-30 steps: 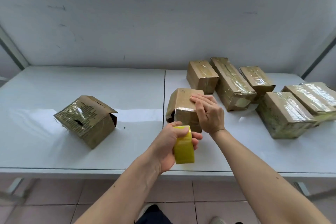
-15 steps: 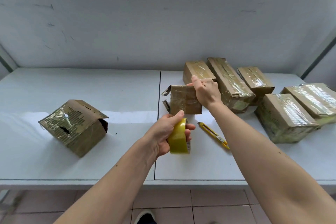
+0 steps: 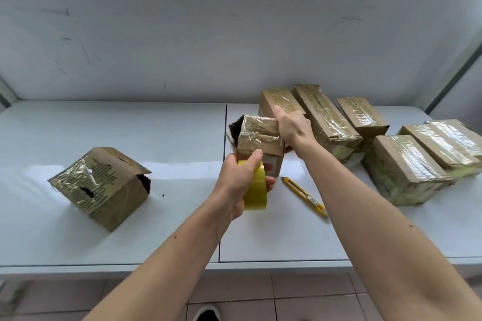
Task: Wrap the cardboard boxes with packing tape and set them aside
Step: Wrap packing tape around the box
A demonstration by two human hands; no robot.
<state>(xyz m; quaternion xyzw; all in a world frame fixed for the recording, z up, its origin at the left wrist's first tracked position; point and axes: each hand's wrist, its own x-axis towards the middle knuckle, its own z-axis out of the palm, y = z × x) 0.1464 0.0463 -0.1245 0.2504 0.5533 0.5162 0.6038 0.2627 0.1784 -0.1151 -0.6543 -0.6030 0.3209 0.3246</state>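
Head view looks down on a white table, and from where I stand the biggest things on it are the taped boxes: five finished ones set aside along the right, and a torn, half-wrapped one alone on the left.

Between them is the small box being wrapped. It is lifted and tilted above the table near the centre seam, one end flap gaping open on its left, shiny tape already across its top face. The right hand grips its far right end, fingers curled over the back where I cannot see them.

The left hand holds the yellow tape roll just below the box's near lower edge, thumb hooked over the top of the roll and fingertips wrapped round its far side. The roll's top looks to be touching the box or nearly so. Whether a strip runs from roll to box I cannot tell.

To do this pass well, I'd say keep the tape taut, turn the box with the right hand while the left feeds the roll close against the cardboard, and close that open flap under the next band.

A yellow utility knife lies on the table just right of the roll, untouched, ready for the cut.
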